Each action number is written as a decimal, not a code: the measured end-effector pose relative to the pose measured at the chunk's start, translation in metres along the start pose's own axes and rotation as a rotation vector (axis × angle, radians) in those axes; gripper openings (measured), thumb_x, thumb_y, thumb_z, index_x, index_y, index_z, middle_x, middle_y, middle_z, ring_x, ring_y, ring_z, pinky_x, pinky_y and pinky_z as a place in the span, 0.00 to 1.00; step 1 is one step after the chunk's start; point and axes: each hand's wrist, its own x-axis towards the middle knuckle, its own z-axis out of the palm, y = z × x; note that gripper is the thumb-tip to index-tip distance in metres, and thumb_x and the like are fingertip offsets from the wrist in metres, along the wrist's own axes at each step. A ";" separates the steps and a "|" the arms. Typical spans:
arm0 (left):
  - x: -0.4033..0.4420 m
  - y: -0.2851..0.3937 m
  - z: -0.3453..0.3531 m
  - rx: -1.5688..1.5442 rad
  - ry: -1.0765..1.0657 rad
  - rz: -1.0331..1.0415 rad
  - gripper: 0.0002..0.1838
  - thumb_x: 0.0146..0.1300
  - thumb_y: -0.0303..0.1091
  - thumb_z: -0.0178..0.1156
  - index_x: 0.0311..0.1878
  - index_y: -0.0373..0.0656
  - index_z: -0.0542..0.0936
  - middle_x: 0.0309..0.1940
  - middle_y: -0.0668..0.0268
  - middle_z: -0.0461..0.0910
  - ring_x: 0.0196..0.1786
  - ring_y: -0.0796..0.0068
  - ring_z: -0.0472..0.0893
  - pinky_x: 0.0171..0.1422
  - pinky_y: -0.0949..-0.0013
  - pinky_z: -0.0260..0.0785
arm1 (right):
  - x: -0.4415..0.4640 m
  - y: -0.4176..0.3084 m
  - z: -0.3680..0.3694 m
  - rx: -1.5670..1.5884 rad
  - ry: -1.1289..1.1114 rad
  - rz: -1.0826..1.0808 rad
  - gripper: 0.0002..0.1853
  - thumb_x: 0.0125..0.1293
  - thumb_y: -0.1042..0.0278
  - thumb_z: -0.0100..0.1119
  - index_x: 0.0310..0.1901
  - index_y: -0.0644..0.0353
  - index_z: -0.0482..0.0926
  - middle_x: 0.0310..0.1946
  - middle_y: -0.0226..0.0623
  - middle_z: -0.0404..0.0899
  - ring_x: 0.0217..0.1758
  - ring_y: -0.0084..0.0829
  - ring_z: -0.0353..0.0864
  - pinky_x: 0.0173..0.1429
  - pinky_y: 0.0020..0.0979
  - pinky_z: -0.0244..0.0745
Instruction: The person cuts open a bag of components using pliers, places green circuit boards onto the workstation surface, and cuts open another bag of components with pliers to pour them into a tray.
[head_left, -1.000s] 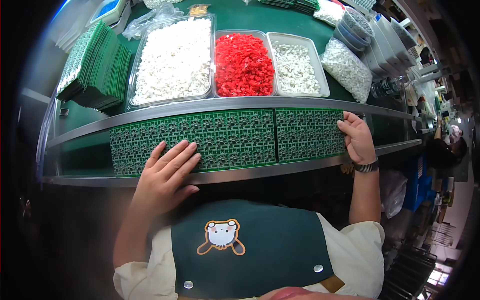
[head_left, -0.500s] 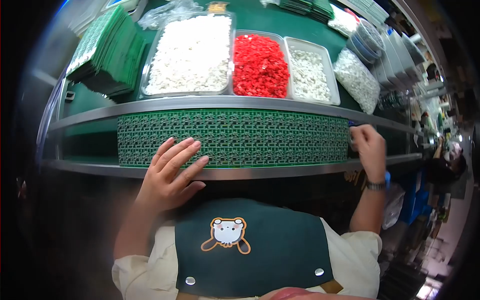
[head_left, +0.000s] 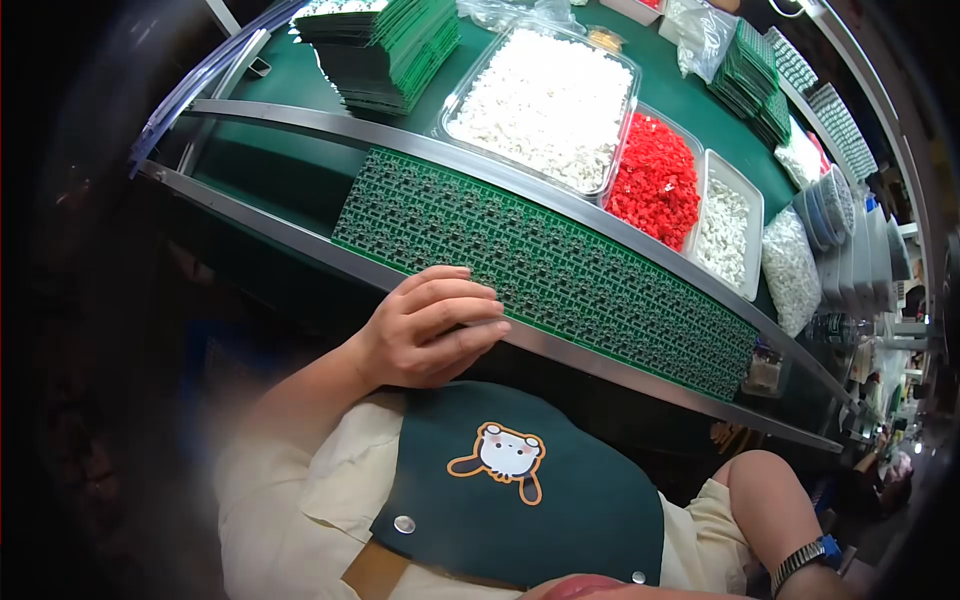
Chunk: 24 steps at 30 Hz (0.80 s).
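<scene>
Green circuit boards form a long band between two metal rails, their faces covered in rows of small components. My left hand rests over the front rail at the boards' near edge. Its fingers are stretched out side by side, and I see nothing held in it. Of my right arm, the forearm and a wrist with a dark banded watch show at the lower right. The right hand itself lies beyond the frame's bottom edge.
Behind the rear rail stand tubs of white parts, red parts and smaller white parts. Stacked green boards stand at the back left. A bag of white pieces lies right.
The view has turned and tilted. My right hand has left the boards' right end and dropped down out of frame. My left hand stays by the front rail, its fingers now closer together.
</scene>
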 end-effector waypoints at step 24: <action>0.026 0.002 0.015 -0.089 -0.031 0.031 0.12 0.54 0.21 0.67 0.42 0.44 0.87 0.42 0.64 0.83 0.47 0.65 0.83 0.56 0.58 0.78 | 0.002 -0.025 -0.007 0.083 -0.063 -0.020 0.13 0.68 0.73 0.50 0.25 0.52 0.79 0.24 0.30 0.79 0.29 0.27 0.78 0.36 0.31 0.73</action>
